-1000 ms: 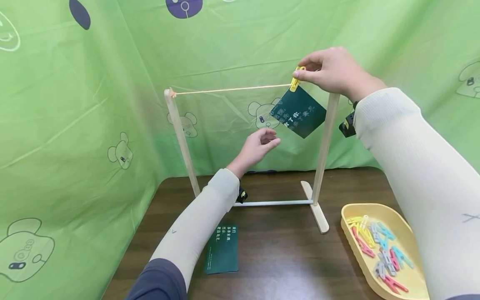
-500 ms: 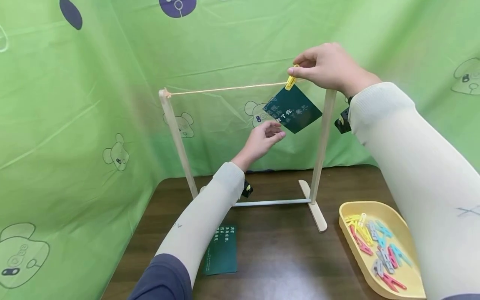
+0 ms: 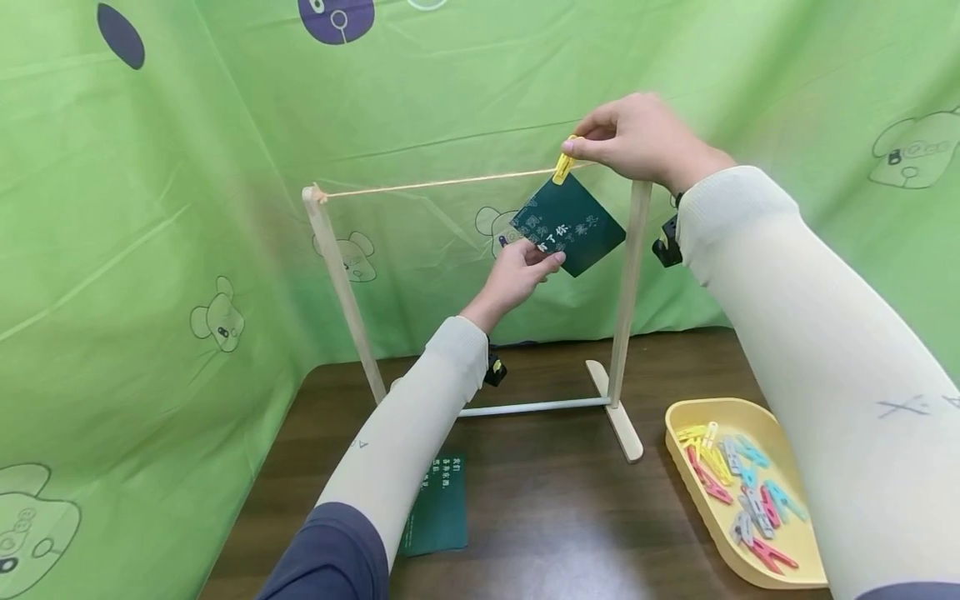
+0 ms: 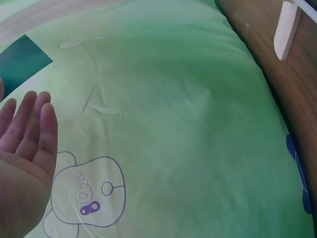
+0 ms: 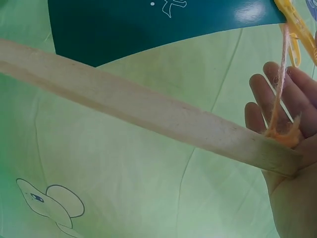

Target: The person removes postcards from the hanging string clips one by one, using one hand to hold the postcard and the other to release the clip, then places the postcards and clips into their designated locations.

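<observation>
A dark green card (image 3: 581,227) with pale writing hangs cornerwise from a yellow clothespin (image 3: 562,172) at the string (image 3: 442,182) near the rack's right post. My right hand (image 3: 647,140) pinches the clothespin's upper end between thumb and fingers. At the card's lower left edge, my left hand (image 3: 513,277) holds the card, thumb in front and fingers behind. The left wrist view catches a corner of the card (image 4: 24,62) above the left hand's (image 4: 27,163) fingers. In the right wrist view, the clothespin (image 5: 293,22) grips the card's edge beside the string's knotted end.
The wooden rack (image 3: 628,292) stands on a brown table (image 3: 547,500), with a white bar (image 3: 536,407) low across it. More green cards (image 3: 442,517) lie partly under the left forearm. At right, a yellow tray (image 3: 678,475) holds several coloured clothespins. Green cloth (image 3: 420,92) hangs behind.
My left hand has moved up to the card and taken hold of its lower left edge. The right hand still pinches the clothespin, and the whole view has shifted slightly.
</observation>
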A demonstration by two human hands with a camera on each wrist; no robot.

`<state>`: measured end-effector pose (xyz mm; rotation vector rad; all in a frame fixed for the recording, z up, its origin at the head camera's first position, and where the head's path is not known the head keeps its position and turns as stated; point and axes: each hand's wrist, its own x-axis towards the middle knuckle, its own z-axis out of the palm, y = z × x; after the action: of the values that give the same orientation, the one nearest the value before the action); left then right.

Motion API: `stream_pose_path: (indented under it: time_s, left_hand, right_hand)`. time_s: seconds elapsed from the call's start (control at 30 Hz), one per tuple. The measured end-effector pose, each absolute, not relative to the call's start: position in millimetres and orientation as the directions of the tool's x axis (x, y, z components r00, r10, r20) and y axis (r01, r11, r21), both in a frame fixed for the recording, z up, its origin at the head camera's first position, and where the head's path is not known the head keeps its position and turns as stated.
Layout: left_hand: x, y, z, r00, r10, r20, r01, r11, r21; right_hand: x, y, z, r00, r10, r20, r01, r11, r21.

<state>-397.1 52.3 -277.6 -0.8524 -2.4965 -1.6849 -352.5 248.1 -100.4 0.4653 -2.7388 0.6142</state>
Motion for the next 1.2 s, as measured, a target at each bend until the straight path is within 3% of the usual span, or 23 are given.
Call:
stream_pose_path:
  time_s: [0.53, 1.2]
  left_hand:
    - [-389.9, 52.5, -278.3, -0.837, 0.415, 0.355, 0.446, 0.144, 0.883]
    - [-389.1, 48.0, -275.4, -0.849, 0.395, 0.351, 0.439, 0.16, 0.884]
  right_hand:
    - [-356.6, 249.2, -97.6, -0.916, -0.235, 0.326, -0.368, 0.817, -0.445]
    - [-360.1, 250.6, -97.2, -0.924, -0.194, 0.33, -0.352, 0.769, -0.534]
